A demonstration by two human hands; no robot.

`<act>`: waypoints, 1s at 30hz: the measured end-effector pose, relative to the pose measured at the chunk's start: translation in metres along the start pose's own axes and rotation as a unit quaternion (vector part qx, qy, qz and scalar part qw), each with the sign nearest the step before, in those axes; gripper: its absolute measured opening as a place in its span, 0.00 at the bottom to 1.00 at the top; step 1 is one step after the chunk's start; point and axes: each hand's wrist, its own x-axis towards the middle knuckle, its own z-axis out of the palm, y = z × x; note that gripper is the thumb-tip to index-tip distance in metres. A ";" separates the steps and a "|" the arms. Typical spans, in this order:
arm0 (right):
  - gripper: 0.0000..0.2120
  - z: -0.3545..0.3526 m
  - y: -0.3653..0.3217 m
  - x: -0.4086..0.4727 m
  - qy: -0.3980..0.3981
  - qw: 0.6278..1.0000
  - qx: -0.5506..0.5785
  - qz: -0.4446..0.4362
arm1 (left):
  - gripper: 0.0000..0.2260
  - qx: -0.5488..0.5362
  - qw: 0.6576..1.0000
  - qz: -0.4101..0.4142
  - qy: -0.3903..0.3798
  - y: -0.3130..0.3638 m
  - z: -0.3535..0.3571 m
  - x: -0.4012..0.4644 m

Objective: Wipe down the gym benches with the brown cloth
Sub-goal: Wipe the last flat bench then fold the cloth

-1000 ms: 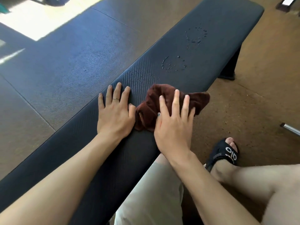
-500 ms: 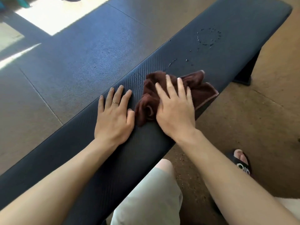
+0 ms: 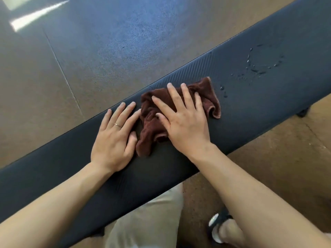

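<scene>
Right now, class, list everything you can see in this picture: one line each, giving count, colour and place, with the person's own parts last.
gym bench: one, dark blue-grey, running diagonally across the view.
brown cloth: one, brown, bunched on the bench top.
water droplets: a scatter, clear, on the bench beyond the cloth.
floor: dark mats beyond the bench, tan surface on the near side.
sandal: one, black, on the floor at lower right.
ring: one, gold, on a left finger.
left hand: flat on the bench beside the cloth.
right hand: flat, pressing the cloth.

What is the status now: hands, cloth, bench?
Right hand flat on cloth, left hand flat on bench. Droplets ahead, unwiped. Nothing in the way.
</scene>
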 end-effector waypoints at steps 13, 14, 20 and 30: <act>0.24 -0.011 0.009 0.028 -0.094 0.978 0.070 -0.175 | 0.26 0.034 0.998 -0.004 -0.044 0.000 -0.003 0.003; 0.23 -0.010 0.024 0.038 -0.082 0.978 0.060 -0.182 | 0.26 0.026 0.999 -0.012 -0.036 0.002 -0.004 0.004; 0.23 -0.010 0.040 0.059 -0.044 0.995 0.053 -0.075 | 0.27 -0.004 0.999 -0.028 -0.023 0.008 -0.007 0.006; 0.24 -0.002 0.031 0.045 -0.026 0.987 0.078 -0.135 | 0.25 -0.099 0.987 -0.110 0.058 0.023 -0.008 0.012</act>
